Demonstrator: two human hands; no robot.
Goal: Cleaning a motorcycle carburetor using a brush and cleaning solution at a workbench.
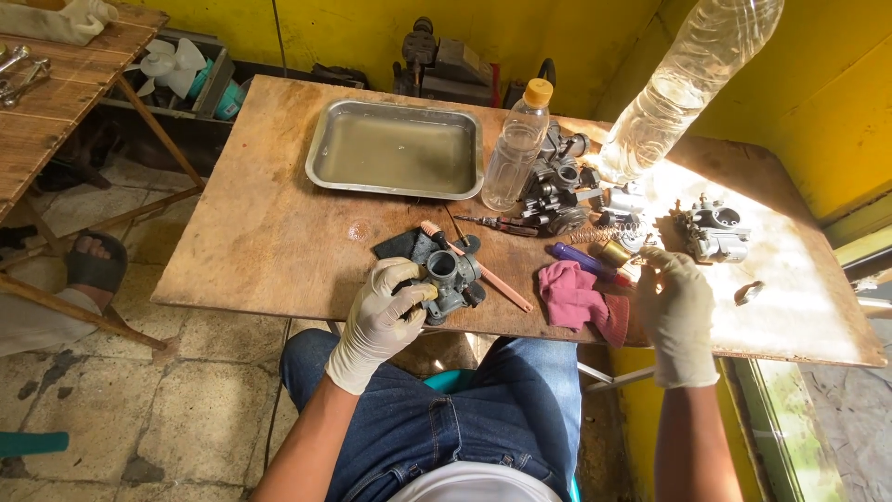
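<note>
My left hand (381, 316), in a pale glove, grips a grey metal carburetor body (452, 277) at the near edge of the wooden table (279, 232). My right hand (676, 302), also gloved, reaches past a pink rag (574, 296) and pinches a small part near a brass piece (613, 252) and a coil spring (595, 235); what its fingers hold is too small to tell. A second carburetor (714, 231) lies just beyond that hand.
A metal tray (395, 149) of liquid sits at the back, with a clear plastic bottle (517, 147), a screwdriver (497, 224), a purple-handled tool (574, 257) and a heap of engine parts (557, 191). A large bottle (688, 79) hangs overhead. Another person's sandalled foot (91, 262) is at left.
</note>
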